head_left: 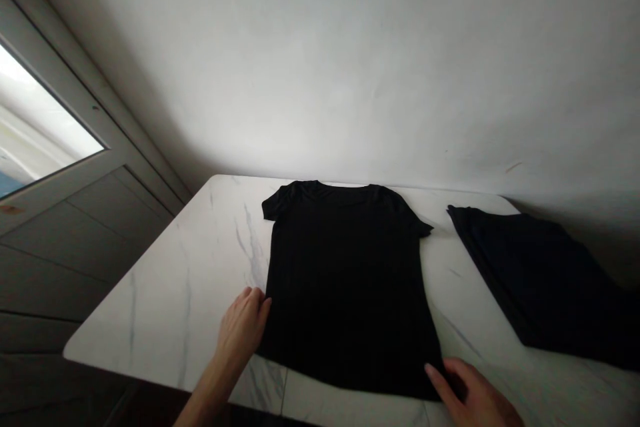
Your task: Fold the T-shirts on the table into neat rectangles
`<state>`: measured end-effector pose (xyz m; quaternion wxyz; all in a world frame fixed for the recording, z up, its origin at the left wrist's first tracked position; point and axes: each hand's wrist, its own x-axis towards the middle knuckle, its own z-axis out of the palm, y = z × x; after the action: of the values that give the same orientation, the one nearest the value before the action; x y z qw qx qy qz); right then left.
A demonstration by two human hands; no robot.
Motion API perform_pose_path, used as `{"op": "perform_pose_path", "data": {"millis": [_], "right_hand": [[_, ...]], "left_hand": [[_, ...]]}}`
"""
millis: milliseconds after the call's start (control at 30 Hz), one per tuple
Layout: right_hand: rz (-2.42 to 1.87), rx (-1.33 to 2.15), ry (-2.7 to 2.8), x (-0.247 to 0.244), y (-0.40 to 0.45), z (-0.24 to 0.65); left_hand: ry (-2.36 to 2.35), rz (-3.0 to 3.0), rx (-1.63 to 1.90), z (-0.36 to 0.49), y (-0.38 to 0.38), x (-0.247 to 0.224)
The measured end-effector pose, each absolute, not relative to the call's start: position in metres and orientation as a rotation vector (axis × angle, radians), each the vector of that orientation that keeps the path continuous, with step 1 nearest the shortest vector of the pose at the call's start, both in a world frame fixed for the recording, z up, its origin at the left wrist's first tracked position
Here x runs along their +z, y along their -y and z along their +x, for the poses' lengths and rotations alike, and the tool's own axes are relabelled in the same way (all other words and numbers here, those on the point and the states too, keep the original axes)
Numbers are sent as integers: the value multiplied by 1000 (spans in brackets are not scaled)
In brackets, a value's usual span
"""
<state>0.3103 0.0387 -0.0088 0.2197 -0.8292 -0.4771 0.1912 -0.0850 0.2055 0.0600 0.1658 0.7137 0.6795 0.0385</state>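
The left hand point(241, 331) lies open and slightly curled, its fingertips point(259, 297) against the side edge of a black short-sleeved T-shirt point(347, 287) just above the hem, with the bare left forearm point(203, 397) running back out of the bottom of the view. The right hand point(473, 390) sits at the opposite lower corner of the shirt, thumb and fingers parted around the hem; whether it actually pinches the cloth cannot be told, as the dark fabric and the fingers merge there. The T-shirt lies flat and roughly square to the white marble-patterned table point(165, 307), its hem nearest the person, its neckline towards the far edge and its short sleeves out to either side. It looks like a thin, soft knit, probably light and limp, likely to drape rather than hold a shape and perhaps to slide on the smooth top. The two hem corners or the shoulder seams seem the surest places to take hold. To the right, well apart from the shirt, lies a crumpled-edged dark garment point(530, 273), running off the view. Beyond the table rises a plain white wall point(320, 60), and on the left stands a grey panelled door point(75, 267) with a bright glass pane point(35, 127).
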Motion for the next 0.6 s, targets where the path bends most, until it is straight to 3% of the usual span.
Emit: {"op": "perform_pose_path", "data": {"millis": [233,400,600], "right_hand": [[-1953,669,997,2,-34,310],[-1888,840,1058,0,-16,316],[-1926,766,950,13,-17,307]], "left_hand": [[-1565,1554,710,-103,-191,52],[-1312,1514,601,-124,-175,50],[-1374,1482,690,-128,-169,46]]}}
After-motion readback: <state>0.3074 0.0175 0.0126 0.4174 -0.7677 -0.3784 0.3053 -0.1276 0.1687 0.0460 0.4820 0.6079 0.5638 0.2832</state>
